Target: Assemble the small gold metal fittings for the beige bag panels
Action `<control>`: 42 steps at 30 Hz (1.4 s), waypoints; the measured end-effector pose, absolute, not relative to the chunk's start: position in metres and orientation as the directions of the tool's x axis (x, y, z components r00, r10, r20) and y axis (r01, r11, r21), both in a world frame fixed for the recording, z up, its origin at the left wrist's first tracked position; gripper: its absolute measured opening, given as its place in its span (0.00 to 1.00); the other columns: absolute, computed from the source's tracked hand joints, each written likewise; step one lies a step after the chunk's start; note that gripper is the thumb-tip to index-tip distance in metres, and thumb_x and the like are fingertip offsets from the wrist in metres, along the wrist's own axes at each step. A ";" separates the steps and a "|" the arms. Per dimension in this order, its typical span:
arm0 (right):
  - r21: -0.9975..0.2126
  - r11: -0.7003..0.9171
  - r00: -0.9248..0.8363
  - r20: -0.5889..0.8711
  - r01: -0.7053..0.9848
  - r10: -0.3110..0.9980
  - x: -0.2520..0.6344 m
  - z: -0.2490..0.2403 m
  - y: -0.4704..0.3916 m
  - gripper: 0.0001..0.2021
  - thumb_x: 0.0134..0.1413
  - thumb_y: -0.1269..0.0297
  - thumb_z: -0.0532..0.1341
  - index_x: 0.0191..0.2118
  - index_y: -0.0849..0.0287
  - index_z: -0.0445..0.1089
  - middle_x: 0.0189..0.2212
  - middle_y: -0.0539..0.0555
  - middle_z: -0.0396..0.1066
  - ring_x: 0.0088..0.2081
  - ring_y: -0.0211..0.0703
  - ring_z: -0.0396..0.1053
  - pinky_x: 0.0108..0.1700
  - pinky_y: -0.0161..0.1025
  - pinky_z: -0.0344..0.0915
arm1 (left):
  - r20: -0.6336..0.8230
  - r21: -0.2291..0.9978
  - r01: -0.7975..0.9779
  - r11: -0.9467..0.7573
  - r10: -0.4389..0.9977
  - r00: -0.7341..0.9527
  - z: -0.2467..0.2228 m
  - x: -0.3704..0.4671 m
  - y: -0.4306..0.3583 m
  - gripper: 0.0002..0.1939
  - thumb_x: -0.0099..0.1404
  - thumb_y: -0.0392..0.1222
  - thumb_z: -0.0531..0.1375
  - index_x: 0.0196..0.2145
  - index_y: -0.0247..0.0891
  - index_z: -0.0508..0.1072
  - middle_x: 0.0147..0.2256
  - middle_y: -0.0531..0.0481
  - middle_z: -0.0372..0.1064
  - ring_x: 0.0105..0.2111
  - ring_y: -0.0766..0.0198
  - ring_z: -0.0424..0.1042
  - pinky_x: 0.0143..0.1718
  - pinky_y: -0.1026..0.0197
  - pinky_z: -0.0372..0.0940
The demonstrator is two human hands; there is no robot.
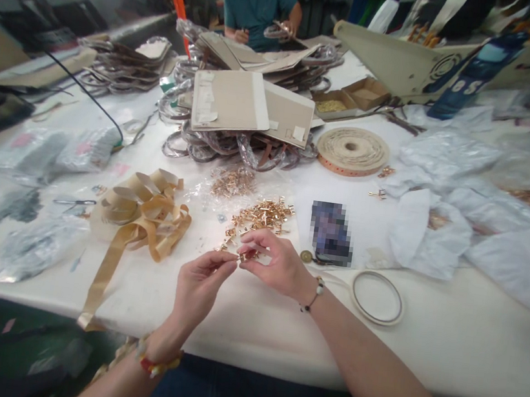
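Near the front of the white table, my left hand point(202, 281) and my right hand point(278, 265) meet fingertip to fingertip. Both pinch one small gold metal piece point(240, 258); its exact shape is mostly covered by the fingers. Just behind my hands lies a loose pile of gold metal pieces point(265, 215), with a clear bag of similar pieces point(232, 182) beyond it. A tan strap point(112, 263) curls in loops left of my hands. To the right of my right wrist lies a roll of white tape point(377, 298).
Stacked beige panels with wrapped handles point(232, 100) stand behind the pile. A coiled strip point(352, 151), a phone point(331, 232) and plastic bags point(431, 230) lie right. A person point(259, 2) works across the table. Clear bags point(36, 227) and scissors point(74, 201) lie left.
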State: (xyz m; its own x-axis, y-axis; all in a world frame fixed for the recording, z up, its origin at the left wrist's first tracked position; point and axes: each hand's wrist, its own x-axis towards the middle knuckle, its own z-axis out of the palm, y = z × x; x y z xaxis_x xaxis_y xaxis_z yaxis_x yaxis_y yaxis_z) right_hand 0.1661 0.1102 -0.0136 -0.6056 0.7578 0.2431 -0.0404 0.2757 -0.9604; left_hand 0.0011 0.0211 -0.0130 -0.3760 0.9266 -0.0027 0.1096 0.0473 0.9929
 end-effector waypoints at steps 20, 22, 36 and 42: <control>-0.986 0.167 -0.587 0.117 0.032 0.801 0.164 -0.011 0.109 0.22 0.47 0.64 0.72 0.47 0.55 0.67 0.33 0.49 0.75 0.34 0.41 0.74 0.41 0.38 0.68 | 0.327 0.636 0.754 -0.167 0.942 -0.067 -0.014 -0.012 0.026 0.06 0.69 0.41 0.58 0.39 0.41 0.75 0.34 0.51 0.78 0.31 0.64 0.75 0.32 0.65 0.67; -0.999 0.023 -0.597 0.046 -0.047 0.801 0.163 -0.011 0.110 0.25 0.44 0.63 0.73 0.48 0.56 0.65 0.32 0.48 0.74 0.33 0.39 0.73 0.40 0.37 0.68 | 0.403 0.549 0.795 -0.258 0.915 0.018 -0.016 -0.014 0.027 0.06 0.69 0.40 0.59 0.42 0.40 0.75 0.34 0.50 0.78 0.32 0.64 0.76 0.34 0.64 0.67; -0.995 -0.099 -0.592 -0.073 -0.011 0.803 0.163 -0.013 0.116 0.08 0.65 0.70 0.54 0.47 0.58 0.66 0.33 0.51 0.74 0.29 0.34 0.71 0.30 0.30 0.66 | 0.041 0.547 0.827 0.128 0.983 -0.179 -0.011 -0.036 0.063 0.20 0.73 0.50 0.48 0.29 0.40 0.70 0.20 0.53 0.70 0.21 0.63 0.69 0.25 0.62 0.58; -1.000 0.016 -0.644 -0.005 0.026 0.765 0.165 -0.012 0.114 0.15 0.64 0.74 0.53 0.53 0.57 0.69 0.31 0.50 0.73 0.27 0.32 0.69 0.33 0.31 0.67 | 0.105 0.829 0.556 0.068 0.956 -0.273 -0.008 -0.030 0.075 0.25 0.73 0.56 0.47 0.42 0.35 0.75 0.25 0.50 0.73 0.22 0.65 0.68 0.25 0.64 0.62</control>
